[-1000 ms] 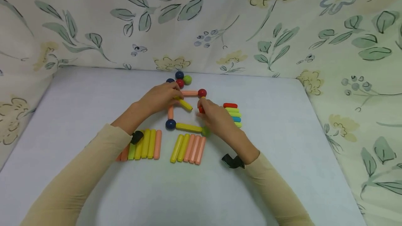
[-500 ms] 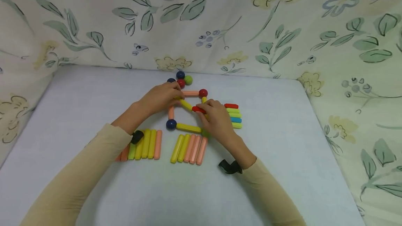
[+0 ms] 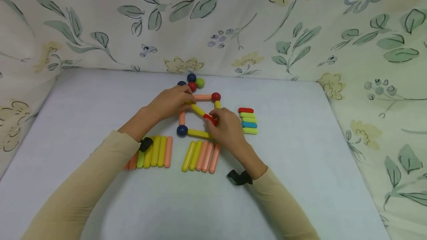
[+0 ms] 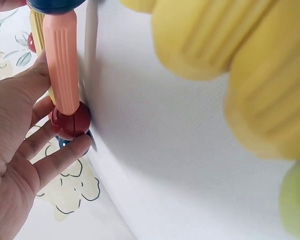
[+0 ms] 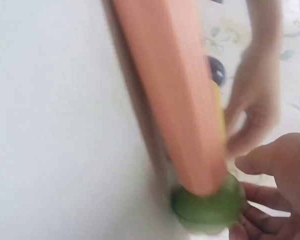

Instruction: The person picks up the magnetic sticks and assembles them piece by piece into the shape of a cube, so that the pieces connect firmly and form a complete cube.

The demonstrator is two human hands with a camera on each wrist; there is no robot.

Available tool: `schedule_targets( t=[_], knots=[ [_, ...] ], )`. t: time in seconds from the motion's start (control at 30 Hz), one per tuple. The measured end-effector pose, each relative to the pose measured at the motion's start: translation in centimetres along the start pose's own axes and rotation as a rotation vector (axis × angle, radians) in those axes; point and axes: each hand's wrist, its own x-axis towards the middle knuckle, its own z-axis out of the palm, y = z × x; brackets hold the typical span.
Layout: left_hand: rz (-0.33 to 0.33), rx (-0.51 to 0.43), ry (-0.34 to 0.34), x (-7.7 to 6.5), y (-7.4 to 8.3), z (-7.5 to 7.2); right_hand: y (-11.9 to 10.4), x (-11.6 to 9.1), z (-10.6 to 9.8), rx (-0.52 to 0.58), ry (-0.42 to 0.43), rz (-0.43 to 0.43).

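A four-sided frame of rods and balls lies on the table, with a navy ball (image 3: 182, 130) at its near left corner and a red ball (image 3: 216, 96) at its far right. My left hand (image 3: 173, 101) holds the far left corner; its fingers are round another red ball (image 4: 65, 122), where a pink rod (image 4: 61, 62) meets it. From under those fingers a yellow rod (image 3: 198, 110) slants across the frame. My right hand (image 3: 227, 127) pinches a short red rod (image 3: 210, 119) at that yellow rod's end. The green ball (image 5: 209, 205) sits below the right hand, hidden in the head view.
Several loose balls (image 3: 191, 77) cluster behind the left hand. Short coloured rods (image 3: 249, 125) are stacked to the right. Two rows of longer rods, one on the left (image 3: 155, 152) and one in the middle (image 3: 200, 156), lie nearer. A floral cloth (image 3: 233, 17) hangs behind the table.
My right hand has moved left and brought the red rod to the slanting yellow rod's end, turning it in line. The left hand has stayed at its corner.
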Motion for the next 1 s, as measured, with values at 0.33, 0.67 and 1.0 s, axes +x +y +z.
schedule_targets(
  t=[0.33, 0.67, 1.0],
  knots=[
    [-0.016, 0.006, -0.008, 0.0, 0.2, -0.2, 2.6, -2.9, -4.1, 0.004, -0.25, -0.005],
    [-0.024, -0.008, -0.016, 0.0, 0.4, -0.1, 3.7, -3.1, -4.5, 0.032, -0.357, -0.127],
    [-0.029, 0.006, -0.012, 0.0, 0.4, 0.2, 4.4, -2.7, -3.8, 0.042, -0.33, -0.154]
  ],
)
